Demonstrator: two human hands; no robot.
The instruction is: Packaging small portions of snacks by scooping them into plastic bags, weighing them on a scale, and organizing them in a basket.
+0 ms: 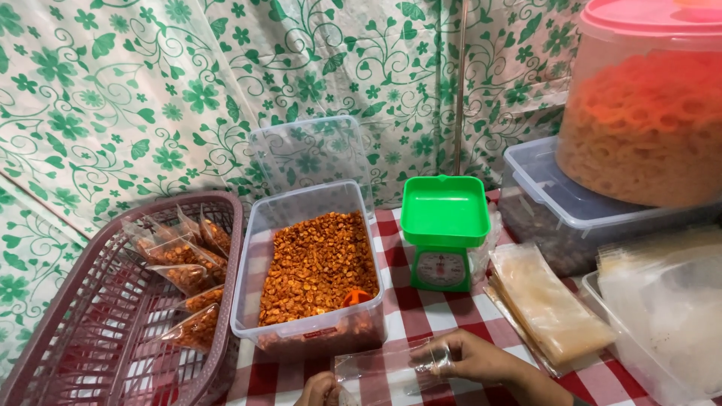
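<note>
A: Near edge first. Right hand [470, 357] was pinched shut on the mouth of a small clear bag [383, 370]; left hand [320, 389] sat at the bag's other end, mostly out of frame, so I couldn't tell its grip. The bag lay flat on the checked tablecloth [421, 316] at the table's near edge.

B: Behind that?

A: Clear tub [310, 274] of orange snack with an orange scoop [356, 298] in it, just beyond the bag. Maroon basket [113, 316] of filled bags at the left edge. Green scale [444, 229] mid-table, a stack of empty bags [549, 304] to its right. Pink-lidded jar [647, 113] at the far right corner.

B: Handling tip?

A: My guess: rub the mouth layers apart and hold both lips wide; thin film clings.
</note>
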